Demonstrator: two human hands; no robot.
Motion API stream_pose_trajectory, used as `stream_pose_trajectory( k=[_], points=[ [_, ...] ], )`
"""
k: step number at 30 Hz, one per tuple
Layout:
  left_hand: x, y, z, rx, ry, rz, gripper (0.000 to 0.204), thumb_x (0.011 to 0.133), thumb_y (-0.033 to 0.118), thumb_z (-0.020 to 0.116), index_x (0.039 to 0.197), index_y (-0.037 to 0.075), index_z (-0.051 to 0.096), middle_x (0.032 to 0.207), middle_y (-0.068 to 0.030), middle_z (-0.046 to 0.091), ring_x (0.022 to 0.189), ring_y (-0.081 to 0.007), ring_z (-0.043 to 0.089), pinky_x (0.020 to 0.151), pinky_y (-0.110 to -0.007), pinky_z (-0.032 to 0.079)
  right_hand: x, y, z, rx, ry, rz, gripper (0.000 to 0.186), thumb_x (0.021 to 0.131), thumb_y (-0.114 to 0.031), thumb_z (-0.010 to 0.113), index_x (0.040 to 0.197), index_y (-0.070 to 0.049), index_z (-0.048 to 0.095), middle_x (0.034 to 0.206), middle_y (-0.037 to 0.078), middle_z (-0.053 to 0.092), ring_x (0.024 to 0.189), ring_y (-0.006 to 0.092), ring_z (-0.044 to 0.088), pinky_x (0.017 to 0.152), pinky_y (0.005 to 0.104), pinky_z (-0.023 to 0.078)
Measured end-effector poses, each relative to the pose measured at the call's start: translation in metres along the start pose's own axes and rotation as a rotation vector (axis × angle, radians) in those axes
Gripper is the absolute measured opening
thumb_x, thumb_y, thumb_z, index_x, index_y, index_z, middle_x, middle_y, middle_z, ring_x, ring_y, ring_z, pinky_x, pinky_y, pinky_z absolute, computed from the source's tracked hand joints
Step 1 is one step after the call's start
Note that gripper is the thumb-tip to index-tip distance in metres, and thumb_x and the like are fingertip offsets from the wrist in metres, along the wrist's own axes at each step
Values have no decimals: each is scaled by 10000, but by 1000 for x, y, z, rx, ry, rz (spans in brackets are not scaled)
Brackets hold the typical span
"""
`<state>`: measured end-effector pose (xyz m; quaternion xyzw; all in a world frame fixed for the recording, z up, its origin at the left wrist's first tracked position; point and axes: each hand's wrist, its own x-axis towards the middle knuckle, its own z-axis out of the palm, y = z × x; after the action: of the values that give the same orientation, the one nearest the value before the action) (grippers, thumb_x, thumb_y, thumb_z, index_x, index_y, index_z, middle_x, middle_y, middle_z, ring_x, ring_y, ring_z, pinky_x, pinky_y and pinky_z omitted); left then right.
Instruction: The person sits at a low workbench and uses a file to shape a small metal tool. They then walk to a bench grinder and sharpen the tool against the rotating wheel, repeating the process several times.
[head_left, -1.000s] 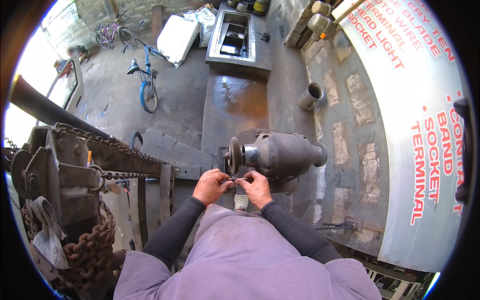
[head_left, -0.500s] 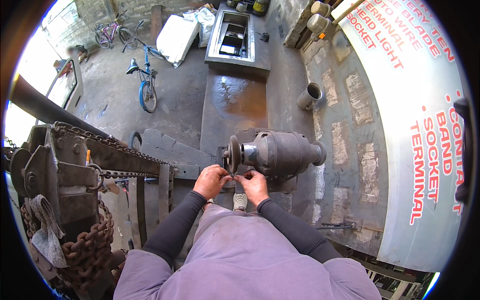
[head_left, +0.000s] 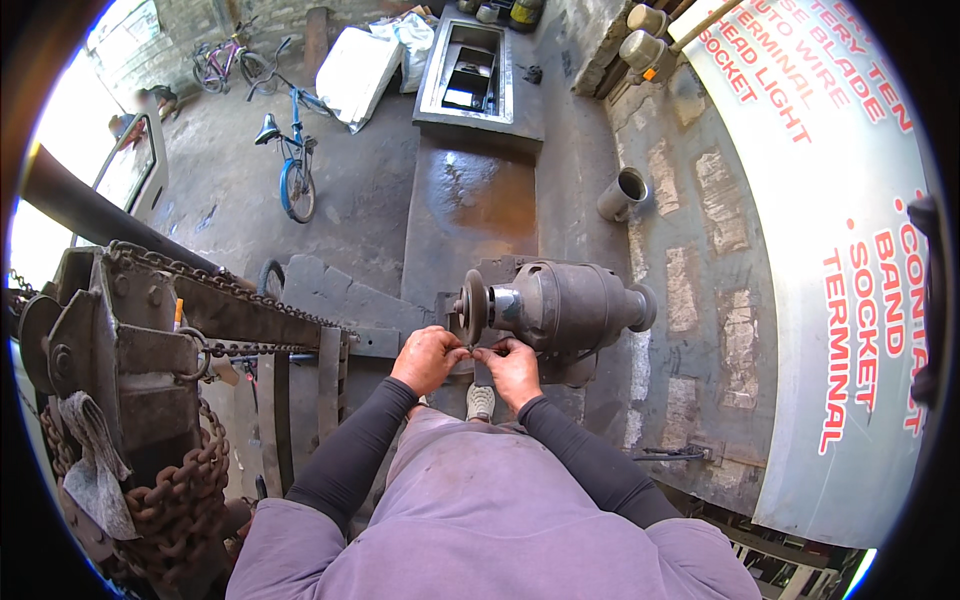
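Close to my body stands a dark bench grinder [head_left: 568,308], its motor lying crosswise. A grinding wheel [head_left: 475,306] sits on its left end, and a second, smaller wheel [head_left: 645,307] on its right end. Just below the left wheel's near edge, my left hand [head_left: 427,361] and my right hand [head_left: 514,371] meet almost fingertip to fingertip. Both are closed in a pinch. Whatever lies between the fingers is too small to make out. Whether it touches the wheel I cannot tell.
At left, a heavy steel frame [head_left: 150,345] carries rusty chains [head_left: 178,500] and a grey rag [head_left: 97,465]. Beyond the grinder are a metal-framed basin [head_left: 428,95], a blue bicycle [head_left: 296,150], a white sack [head_left: 352,75] and an upright pipe [head_left: 622,195]. A printed banner [head_left: 800,480] hangs right.
The view has shifted slightly, so the grinder appears a little farther right. My hands keep their pinch beneath the left wheel, with hardly any movement.
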<state>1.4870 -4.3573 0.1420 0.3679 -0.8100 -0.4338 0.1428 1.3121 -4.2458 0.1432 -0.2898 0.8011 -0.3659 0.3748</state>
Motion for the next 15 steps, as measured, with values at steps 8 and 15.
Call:
stream_pose_trajectory(
  k=[8,15],
  points=[
    [4,-2,1,-7,-19,-34,295,924,284,860,976,-4,825,963,-199,776,968,-399,750,884,-488,587,2,0,-1,-12,-24,19,332,911,-232,902,985,70,785,881,115,790,806,155,681,749,346,550],
    [7,4,-2,-37,-83,-128,266,936,274,846,970,10,834,1004,-189,784,1004,-400,746,924,-489,579,5,4,-2,10,-45,10,332,926,-229,895,1017,69,780,907,109,788,814,156,682,751,341,552]
  ],
)
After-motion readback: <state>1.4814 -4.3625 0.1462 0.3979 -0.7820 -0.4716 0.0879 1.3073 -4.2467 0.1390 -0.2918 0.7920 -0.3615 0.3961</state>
